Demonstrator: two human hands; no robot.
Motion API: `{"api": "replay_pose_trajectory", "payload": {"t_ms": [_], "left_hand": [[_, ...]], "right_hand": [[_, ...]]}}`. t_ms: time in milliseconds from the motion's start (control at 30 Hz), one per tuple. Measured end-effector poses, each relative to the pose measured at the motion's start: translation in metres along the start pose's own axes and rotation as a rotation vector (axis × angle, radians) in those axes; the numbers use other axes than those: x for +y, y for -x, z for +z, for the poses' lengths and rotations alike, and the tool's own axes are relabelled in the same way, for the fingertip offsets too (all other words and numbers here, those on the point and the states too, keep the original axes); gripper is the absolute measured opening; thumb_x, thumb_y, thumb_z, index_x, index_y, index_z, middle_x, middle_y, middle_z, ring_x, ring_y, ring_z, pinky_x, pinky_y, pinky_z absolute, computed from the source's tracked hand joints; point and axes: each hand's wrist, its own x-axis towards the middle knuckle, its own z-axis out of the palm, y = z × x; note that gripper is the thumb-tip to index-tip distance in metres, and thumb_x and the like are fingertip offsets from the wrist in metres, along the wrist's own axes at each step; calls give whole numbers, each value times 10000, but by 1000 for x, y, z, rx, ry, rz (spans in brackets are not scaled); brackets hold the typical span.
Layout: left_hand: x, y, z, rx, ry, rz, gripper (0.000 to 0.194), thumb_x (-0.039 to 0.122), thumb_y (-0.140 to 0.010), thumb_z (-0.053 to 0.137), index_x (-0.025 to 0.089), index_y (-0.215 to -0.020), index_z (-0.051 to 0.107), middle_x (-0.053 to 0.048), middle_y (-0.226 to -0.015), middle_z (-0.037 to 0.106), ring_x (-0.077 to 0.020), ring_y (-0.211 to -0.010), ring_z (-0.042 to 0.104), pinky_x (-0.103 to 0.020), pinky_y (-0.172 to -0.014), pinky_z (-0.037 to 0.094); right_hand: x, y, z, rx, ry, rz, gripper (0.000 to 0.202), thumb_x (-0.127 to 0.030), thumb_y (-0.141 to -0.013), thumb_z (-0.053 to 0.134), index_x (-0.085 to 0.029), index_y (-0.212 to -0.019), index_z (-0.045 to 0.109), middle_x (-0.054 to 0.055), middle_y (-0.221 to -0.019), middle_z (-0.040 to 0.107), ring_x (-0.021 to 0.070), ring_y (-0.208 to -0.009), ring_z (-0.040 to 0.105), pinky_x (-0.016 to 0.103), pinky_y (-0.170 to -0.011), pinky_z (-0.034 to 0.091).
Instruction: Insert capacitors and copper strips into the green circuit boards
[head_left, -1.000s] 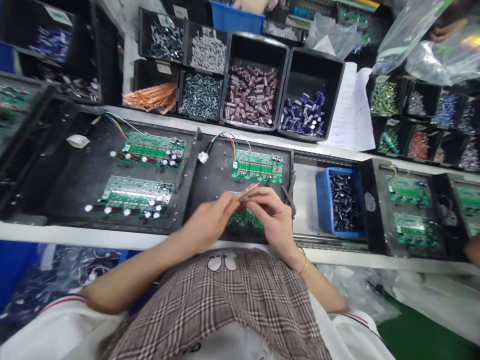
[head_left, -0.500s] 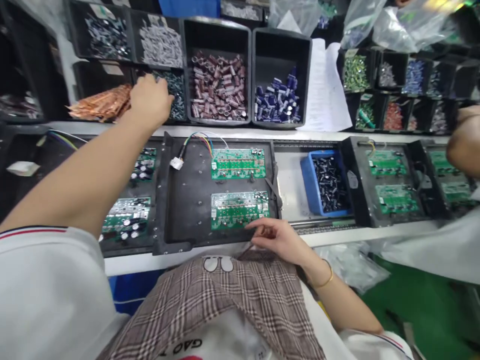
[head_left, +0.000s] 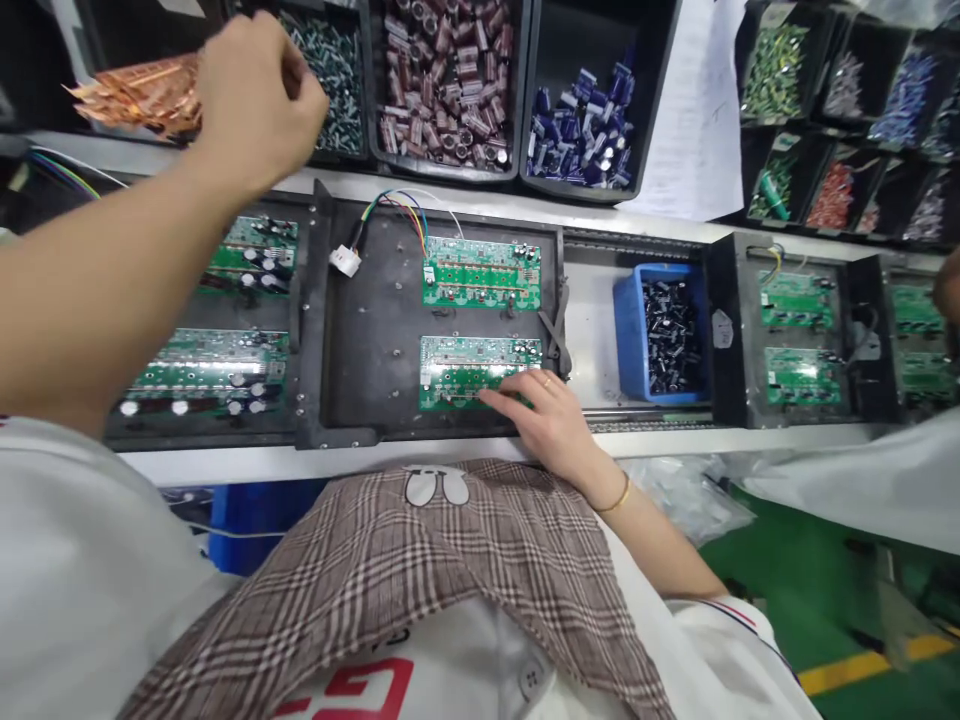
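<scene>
My left hand (head_left: 259,105) is raised over the bins at the upper left, its fingers curled together between the copper-coloured strips (head_left: 150,95) and a bin of small dark green parts (head_left: 330,85). Whatever its fingertips may hold is hidden. Lower down, my right hand (head_left: 551,415) rests at the right part of the lower green circuit board (head_left: 457,375), thumb and forefinger slightly apart over its front edge, nothing visible between them. An upper board (head_left: 484,275) lies behind it in the same black tray (head_left: 360,350), with wires leading to a white connector (head_left: 345,261).
Large black bins hold brown cylinders (head_left: 450,85) and blue cylinders (head_left: 581,125). A blue box (head_left: 634,330) of black parts sits right of the tray. More boards (head_left: 802,375) lie further right, beside another person's sleeve (head_left: 862,490). Populated boards (head_left: 217,365) are under my left arm.
The view has shifted, so the bins and trays appear higher. My right hand has moved from the tray's front edge onto the lower board. My left hand stays by the bins, its fingers more curled.
</scene>
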Motion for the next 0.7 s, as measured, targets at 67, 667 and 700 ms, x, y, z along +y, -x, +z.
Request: {"api": "replay_pose_trajectory", "payload": {"t_ms": [67,667,700], "left_hand": [[-5,8,7,141,11,88,518,493,-1006,174,129,-1179,500,14,-1156,546,-120,-1039,454,-336,-1001,413],[-5,-110,-10,49,81,144,360,353,-1000,395,198,-1322,430,106,-1148,479,-65,-980,299,-184,-1020,218],[-3,-119,-12,-7,109,103,372,352,-991,416,191,-1327,437,122,-1147,508,-63,-977,312,-180,-1016,215]], "right_hand": [[2,-6,13,-22,35,-37,365,-106,-945,402,-233,-1219,607,75,-1024,623,198,-947,521,375,-834,456],[5,-13,27,27,62,-67,316,-141,-941,450,-200,-1220,586,72,-995,625,193,-920,513,371,-846,447],[5,-13,26,23,69,-70,313,-147,-946,445,-199,-1223,582,71,-1000,626,192,-921,514,375,-854,448]]}}
